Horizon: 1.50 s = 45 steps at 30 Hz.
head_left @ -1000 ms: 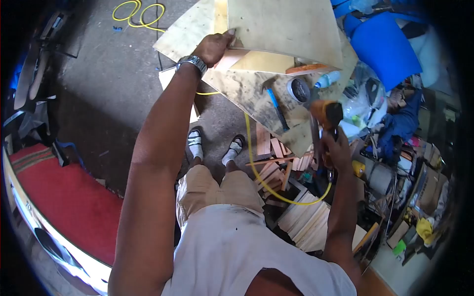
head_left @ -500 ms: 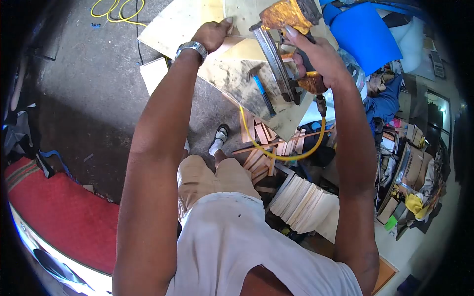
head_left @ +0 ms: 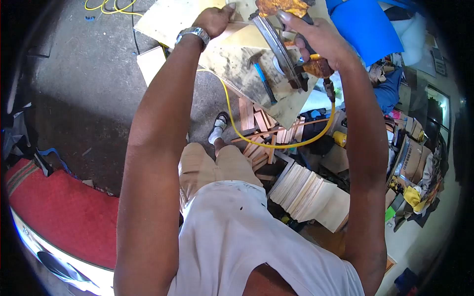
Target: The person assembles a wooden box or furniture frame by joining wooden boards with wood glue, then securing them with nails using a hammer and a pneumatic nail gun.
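My right hand is wrapped round the handle of a worn yellow-orange pneumatic nail gun, whose top is cut off by the frame. Its long grey magazine slants over the plywood sheet. A yellow air hose runs from the handle's base and loops below the sheet. At the top, my left hand, with a metal watch at the wrist, grips a pale plywood piece; its thumb lies on top and the other fingers are mostly hidden. A blue-handled claw hammer lies on the stained sheet between my arms.
Wood offcuts lie heaped beneath the sheet's near corner. A stack of thin boards stands to their right. Blue sheeting and mixed clutter fill the right side; a red padded surface is at lower left.
The nail gun and my right hand have shifted up slightly. My left hand is a little higher in view, its grip much the same. The hose now loops wider to the left.
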Each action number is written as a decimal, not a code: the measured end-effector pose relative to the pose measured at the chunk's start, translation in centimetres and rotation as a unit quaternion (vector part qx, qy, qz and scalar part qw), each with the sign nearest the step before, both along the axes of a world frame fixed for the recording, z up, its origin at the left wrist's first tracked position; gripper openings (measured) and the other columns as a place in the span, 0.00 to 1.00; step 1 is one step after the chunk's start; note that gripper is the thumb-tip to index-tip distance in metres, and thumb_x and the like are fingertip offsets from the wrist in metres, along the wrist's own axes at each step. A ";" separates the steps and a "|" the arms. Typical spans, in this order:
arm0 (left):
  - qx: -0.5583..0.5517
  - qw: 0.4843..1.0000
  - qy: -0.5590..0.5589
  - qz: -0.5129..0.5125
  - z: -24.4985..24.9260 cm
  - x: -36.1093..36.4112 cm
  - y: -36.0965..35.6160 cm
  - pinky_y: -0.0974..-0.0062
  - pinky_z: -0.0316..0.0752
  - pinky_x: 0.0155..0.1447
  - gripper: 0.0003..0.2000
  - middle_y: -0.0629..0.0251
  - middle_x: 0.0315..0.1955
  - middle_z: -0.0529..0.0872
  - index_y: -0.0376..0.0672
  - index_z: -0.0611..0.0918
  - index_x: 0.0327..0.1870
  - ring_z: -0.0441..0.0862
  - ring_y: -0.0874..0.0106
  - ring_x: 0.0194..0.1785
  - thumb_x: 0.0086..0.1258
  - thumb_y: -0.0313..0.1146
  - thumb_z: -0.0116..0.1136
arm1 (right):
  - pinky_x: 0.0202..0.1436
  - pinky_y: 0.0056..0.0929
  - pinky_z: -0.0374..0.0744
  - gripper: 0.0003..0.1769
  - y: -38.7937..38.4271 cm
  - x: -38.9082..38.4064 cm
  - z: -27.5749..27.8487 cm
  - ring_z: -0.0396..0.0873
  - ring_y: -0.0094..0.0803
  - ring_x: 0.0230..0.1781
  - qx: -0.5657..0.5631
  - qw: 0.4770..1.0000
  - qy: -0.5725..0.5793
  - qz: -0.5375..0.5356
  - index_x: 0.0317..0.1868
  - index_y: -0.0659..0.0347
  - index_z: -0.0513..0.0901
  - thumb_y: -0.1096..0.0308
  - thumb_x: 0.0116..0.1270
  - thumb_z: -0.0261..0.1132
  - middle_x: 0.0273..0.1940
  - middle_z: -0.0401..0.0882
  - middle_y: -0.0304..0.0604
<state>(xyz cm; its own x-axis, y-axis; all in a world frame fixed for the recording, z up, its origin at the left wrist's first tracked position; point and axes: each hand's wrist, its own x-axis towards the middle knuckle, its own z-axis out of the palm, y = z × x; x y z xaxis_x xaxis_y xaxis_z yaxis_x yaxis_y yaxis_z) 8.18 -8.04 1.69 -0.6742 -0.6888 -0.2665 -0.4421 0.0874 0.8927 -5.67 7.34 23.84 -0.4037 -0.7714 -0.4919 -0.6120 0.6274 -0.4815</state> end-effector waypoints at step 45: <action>0.191 0.866 -0.457 -0.067 -26.3 43.4 29.5 0.52 0.78 0.58 0.26 0.43 0.45 0.87 0.36 0.86 0.48 0.84 0.46 0.51 0.64 0.53 0.59 | 0.29 0.25 0.76 0.34 -2.4 3.6 1.0 0.75 0.23 0.16 0.038 0.997 0.003 -0.063 0.35 0.62 0.83 0.32 0.65 0.64 0.19 0.74 0.34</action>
<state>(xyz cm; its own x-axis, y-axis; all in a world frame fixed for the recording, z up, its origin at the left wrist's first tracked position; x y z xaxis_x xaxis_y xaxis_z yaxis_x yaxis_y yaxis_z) 51.55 21.49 -24.61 -0.1280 -0.3647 -0.9223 -0.9881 -0.0327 0.1501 -2.02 4.93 24.79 -0.4977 -0.6755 -0.5441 -0.5293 0.7335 -0.4264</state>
